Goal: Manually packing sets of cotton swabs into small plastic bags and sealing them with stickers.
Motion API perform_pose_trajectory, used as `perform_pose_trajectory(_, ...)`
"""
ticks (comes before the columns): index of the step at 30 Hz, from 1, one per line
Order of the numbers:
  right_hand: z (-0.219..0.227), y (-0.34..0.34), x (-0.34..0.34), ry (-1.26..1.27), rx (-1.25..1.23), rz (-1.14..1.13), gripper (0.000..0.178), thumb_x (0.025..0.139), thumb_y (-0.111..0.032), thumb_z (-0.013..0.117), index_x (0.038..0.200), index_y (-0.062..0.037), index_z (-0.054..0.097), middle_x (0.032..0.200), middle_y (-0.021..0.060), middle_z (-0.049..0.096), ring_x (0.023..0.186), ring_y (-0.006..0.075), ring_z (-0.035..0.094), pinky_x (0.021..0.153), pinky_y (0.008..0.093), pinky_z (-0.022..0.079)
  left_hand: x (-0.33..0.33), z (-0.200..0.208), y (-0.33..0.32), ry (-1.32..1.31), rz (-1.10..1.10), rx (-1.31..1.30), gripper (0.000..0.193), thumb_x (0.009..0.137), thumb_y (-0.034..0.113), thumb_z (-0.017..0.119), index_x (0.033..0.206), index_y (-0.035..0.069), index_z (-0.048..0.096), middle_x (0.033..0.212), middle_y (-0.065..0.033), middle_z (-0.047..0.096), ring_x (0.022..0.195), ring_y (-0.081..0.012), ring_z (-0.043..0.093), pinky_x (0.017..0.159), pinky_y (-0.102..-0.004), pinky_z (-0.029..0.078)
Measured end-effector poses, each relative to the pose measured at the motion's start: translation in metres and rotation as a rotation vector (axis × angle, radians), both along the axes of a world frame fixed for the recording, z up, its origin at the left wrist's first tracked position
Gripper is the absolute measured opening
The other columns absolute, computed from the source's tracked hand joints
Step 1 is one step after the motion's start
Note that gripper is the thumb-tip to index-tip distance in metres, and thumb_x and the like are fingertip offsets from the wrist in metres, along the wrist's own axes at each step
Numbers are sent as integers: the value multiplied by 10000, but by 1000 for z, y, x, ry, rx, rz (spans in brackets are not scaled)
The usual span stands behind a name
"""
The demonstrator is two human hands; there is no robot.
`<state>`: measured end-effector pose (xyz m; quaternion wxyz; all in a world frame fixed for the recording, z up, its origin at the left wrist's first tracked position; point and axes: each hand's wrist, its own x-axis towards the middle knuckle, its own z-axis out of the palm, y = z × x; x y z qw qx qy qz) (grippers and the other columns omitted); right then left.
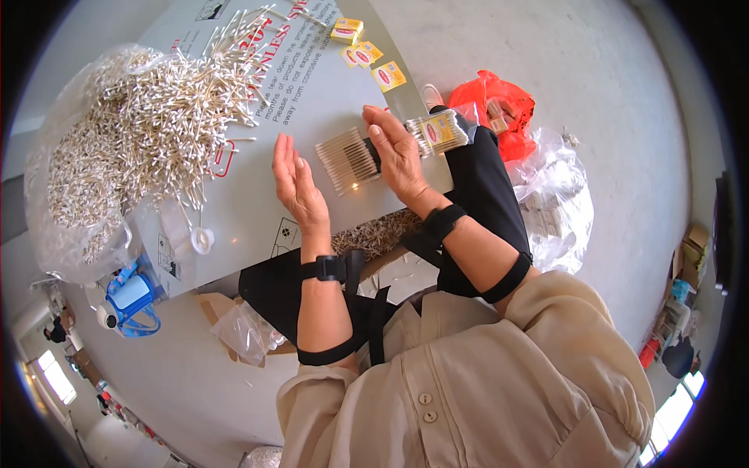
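Between my hands, a row of cotton swabs (340, 165) lies side by side on the grey table, with a dark patch across its middle. To its left, my left hand (301, 187) is held with fingers stretched out and palm turned inward, apart from the row. My right hand (398, 160) stands on edge at the row's right end, fingers extended, nothing seen in its grasp; whether it touches the swabs I cannot tell. Just beyond it, a flat pack of cotton swabs (438, 132) with a yellow label sits at the table's right edge.
A big heap of loose cotton swabs (168, 117) spills from a clear bag at left. Yellow cards (388, 76) lie at the far edge. A tape roll (201, 240) is near left. Beside my right leg are a red bag (511, 105) and a clear bag (550, 210).
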<state>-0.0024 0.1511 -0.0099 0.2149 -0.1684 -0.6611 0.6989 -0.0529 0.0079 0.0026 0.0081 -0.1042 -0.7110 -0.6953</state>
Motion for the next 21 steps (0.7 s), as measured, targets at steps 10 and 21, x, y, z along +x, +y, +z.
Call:
perform_pose_trajectory(10,5,13,33,-59,227,29,207,798,53,621,998,3,609,969,92,615,855,208,626,776,309,512,48,12,-12,418,-306,-1174,853,861,416,633,1501,52,201,1560,-200,167,1440,-369,178,1141,-564,160)
perform_pose_trajectory(21,9,18,40,8,642,179,130,746,18,637,866,-29,657,936,112,592,847,313,621,724,377,519,31,-1,-5,403,-355,-1228,825,890,501,553,1517,111,185,1579,-121,178,1464,-280,155,1164,-544,101)
